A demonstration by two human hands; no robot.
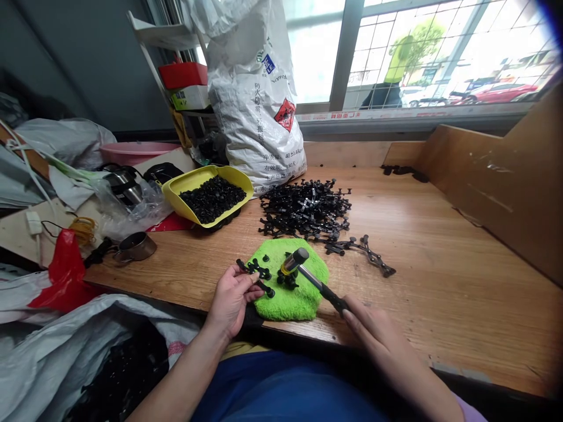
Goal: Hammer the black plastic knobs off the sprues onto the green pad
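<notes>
Right hand [373, 328] has its grip clenched round the black handle of a small hammer [308, 272], held far back near the end, with the head hanging just over a little black plastic part [288, 278] sitting on the green cloth [292, 299]. Left hand [231, 296] is pinching a flat black plastic strip [257, 272] at the cloth's 9 o'clock edge, fingertips right on it, thumb underneath as far as I can tell.

If I were doing this tap, I'd keep it short and square, straight down on the part, and keep those left fingers off to the side. The cloth looks soft, so a glancing hit could probably flick the piece away.

Pose-wise, the right forearm comes in from 5 o'clock, wrist low to the worktop [440, 258], the hammer angled up toward 10. The left forearm comes in from 7, wrist bent slightly.

Further out: a heap of black parts [308, 208] at 12, a yellow tray [206, 196] at 10.
</notes>
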